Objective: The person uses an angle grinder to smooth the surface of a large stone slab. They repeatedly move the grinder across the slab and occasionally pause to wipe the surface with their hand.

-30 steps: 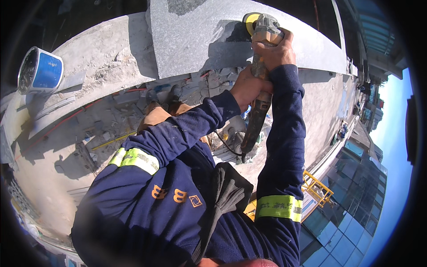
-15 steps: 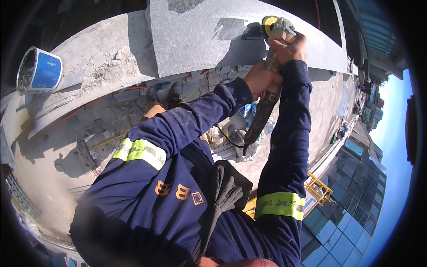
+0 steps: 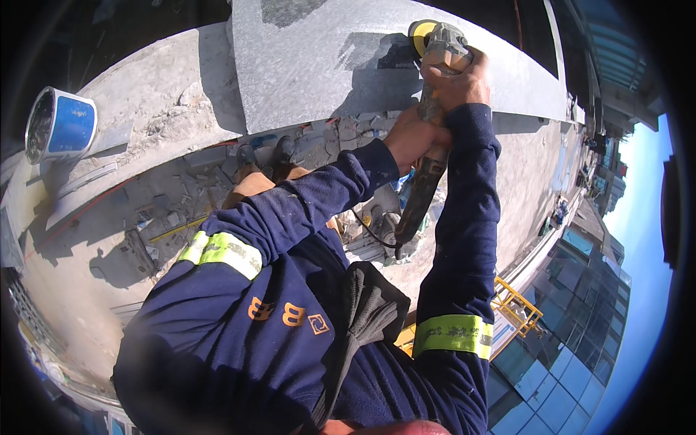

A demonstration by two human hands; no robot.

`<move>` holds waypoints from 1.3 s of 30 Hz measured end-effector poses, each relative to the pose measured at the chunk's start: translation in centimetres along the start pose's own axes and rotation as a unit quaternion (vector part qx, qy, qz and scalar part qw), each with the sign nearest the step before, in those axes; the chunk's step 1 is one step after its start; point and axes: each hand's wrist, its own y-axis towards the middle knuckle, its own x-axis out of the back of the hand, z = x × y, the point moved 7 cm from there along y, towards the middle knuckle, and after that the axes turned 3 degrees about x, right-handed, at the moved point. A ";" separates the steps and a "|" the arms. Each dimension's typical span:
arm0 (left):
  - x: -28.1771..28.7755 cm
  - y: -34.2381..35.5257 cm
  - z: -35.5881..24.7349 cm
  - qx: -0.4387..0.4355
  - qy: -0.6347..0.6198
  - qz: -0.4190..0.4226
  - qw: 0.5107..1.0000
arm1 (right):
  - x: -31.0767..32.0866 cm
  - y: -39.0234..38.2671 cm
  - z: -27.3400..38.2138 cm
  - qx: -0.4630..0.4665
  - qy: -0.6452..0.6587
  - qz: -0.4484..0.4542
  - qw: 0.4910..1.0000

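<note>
Grinder (image 3: 426, 174) near far edge of sheet (image 3: 304, 80)

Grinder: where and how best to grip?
Likely the grinder by its long rear body, from the near side, closing across its length: that part is narrow and extends away from the yellow disc at the far end.

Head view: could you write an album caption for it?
In sunlight, the left hand and right hand grip an angle grinder, its yellow disc over a grey panel.
</note>
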 end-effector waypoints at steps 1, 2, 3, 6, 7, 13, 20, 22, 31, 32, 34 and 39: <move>0.2 -0.4 0.1 -0.005 -0.007 -0.016 1.000 | -0.2 -0.4 0.4 0.010 -0.004 0.005 1.000; 0.3 -0.9 0.2 -0.010 -0.014 -0.032 0.999 | -0.4 -0.7 0.7 0.027 -0.004 0.016 1.000; 0.6 -1.3 0.4 -0.007 -0.019 -0.051 0.998 | -0.4 -0.9 0.9 0.028 -0.003 0.017 0.999; 0.6 -1.5 0.0 -0.016 -0.038 -0.057 0.998 | -0.4 -0.8 1.3 0.035 0.006 0.021 0.999; 0.3 -1.3 0.0 -0.007 -0.027 -0.040 0.999 | -0.2 -0.5 1.3 0.027 0.005 0.013 1.000; 0.5 -1.3 -0.4 -0.008 -0.010 -0.045 0.999 | -0.5 -0.9 1.4 0.037 0.002 0.008 0.999; -0.2 0.3 0.9 0.017 0.001 -0.006 1.000 | 0.5 -0.1 -0.9 -0.011 0.000 -0.004 1.000; -0.3 0.8 1.1 0.026 0.020 -0.003 0.999 | 0.8 0.0 -1.5 -0.044 -0.002 -0.008 0.999; 0.5 -1.2 2.1 -0.005 -0.023 -0.043 0.999 | -0.2 -1.5 0.2 0.067 0.008 0.006 0.998; 0.3 -0.6 2.0 0.004 -0.023 -0.037 0.999 | 0.0 -0.9 -0.2 0.041 -0.018 -0.007 0.999; -0.1 0.5 1.5 0.017 -0.021 -0.014 1.000 | 0.4 0.0 -0.6 0.021 -0.009 -0.010 1.000; 0.2 -0.2 1.1 0.017 -0.003 -0.030 0.999 | 0.2 -0.6 0.2 0.032 0.010 -0.004 0.999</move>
